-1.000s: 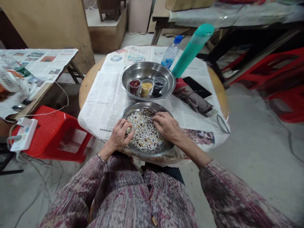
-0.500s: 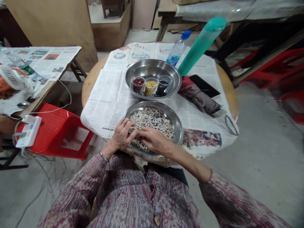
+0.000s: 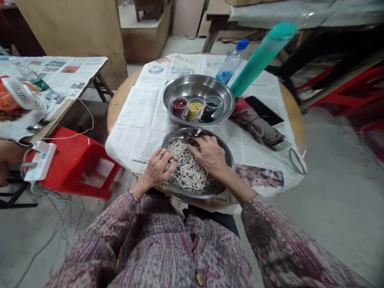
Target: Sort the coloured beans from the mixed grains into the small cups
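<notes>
The near steel basin [image 3: 229, 160] holds a loose mix of white, dark red, yellow and black grains [image 3: 192, 172]. My left hand [image 3: 159, 166] rests over its left side, fingers bent and thumb held apart, with its fingertips by the grains. On the far right part of the mix lies my right hand [image 3: 210, 155]; its fingers are spread and curved, and the tips touch the grains. Behind stands a larger steel basin [image 3: 196, 83] with three clear cups: one of red beans [image 3: 180, 104], one of yellow grains [image 3: 195, 108], one of black beans [image 3: 211, 106].
Newspaper [image 3: 132, 124] covers the round table. A blue-capped bottle [image 3: 232, 62], a green tube [image 3: 262, 58], a folded umbrella [image 3: 258, 126] and a dark tablet or phone [image 3: 264, 110] lie beyond and right. On the left, a red stool [image 3: 75, 160] carries a power strip [image 3: 40, 162].
My right hand has moved from beside my left hand to the far right part of the grains, and its fingers have spread. My left hand has stayed nearly in place.
</notes>
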`<state>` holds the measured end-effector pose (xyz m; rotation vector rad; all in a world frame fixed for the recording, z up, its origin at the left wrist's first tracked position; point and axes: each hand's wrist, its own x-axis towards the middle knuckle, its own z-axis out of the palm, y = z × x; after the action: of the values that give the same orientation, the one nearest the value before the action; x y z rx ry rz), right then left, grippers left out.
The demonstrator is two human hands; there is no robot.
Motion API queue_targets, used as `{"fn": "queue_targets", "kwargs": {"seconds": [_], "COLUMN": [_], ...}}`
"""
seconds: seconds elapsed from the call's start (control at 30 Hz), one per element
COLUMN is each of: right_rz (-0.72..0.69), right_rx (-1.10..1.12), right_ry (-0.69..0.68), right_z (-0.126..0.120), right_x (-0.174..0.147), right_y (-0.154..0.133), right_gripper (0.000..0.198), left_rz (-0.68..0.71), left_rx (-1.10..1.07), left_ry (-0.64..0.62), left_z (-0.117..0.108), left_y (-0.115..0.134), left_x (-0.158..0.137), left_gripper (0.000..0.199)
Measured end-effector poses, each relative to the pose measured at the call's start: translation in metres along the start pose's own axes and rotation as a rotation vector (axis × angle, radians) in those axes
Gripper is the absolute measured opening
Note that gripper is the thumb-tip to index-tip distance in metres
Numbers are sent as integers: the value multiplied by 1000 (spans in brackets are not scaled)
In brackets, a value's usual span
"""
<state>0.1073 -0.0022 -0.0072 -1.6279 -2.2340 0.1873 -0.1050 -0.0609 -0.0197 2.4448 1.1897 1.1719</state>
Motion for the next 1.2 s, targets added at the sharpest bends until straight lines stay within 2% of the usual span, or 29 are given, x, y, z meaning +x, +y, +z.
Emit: {"fn": "queue_targets", "kwargs": {"seconds": [0.1, 0.23, 0.33, 0.4, 0.53, 0.63, 0.73, 0.83, 0.93, 1.0, 1.07, 1.13, 1.2], "right_rz": [35, -67, -132, -242, -535, -610, -570, -425, -268, -194, -194, -213, -207], "right_rx": [39, 297, 494, 542, 386, 211, 59, -74, -111, -95, -26, 63, 156], "right_ry": [-10, -114, -192, -223, -227, -202, -203, -197, -170, -151, -162, -191, -208], "right_z": [11, 19, 16, 13, 14, 14, 8, -4, -19, -27, -30, -27, -19], "right_x": [6, 11, 7, 0, -14, -14, -7, -3, -12, -27, -43, -56, -61], "right_y": [-8, -24, -34, -41, -50, -50, -39, -17, 9, 22, 28, 24, 14], "right_gripper": [43, 23, 22, 24, 32, 33, 29, 20, 20, 23, 34, 47, 44], "left_rz": [-5, 11, 14, 6, -19, -25, -10, -5, -5, -1, -2, -1, 5], "left_rx": [7, -3, -3, -6, -24, -13, -13, -26, -27, -27, -30, -34, -33], "left_ry": [5, 15, 43, 79, 109, 90, 79, 76, 79, 75, 67, 60, 64], "left_z": [0, 0, 0, 1, 3, 4, 4, 3, 2, 2, 2, 2, 2], "left_y": [0, 0, -1, -2, -4, -6, -6, -5, -4, -4, -4, -4, -4], "left_x": [0, 1, 0, -2, -4, -5, -4, -3, -3, -3, -2, -2, -2], "left_gripper": [7, 6, 10, 17, 25, 25, 23, 20, 19, 18, 18, 18, 17]}}
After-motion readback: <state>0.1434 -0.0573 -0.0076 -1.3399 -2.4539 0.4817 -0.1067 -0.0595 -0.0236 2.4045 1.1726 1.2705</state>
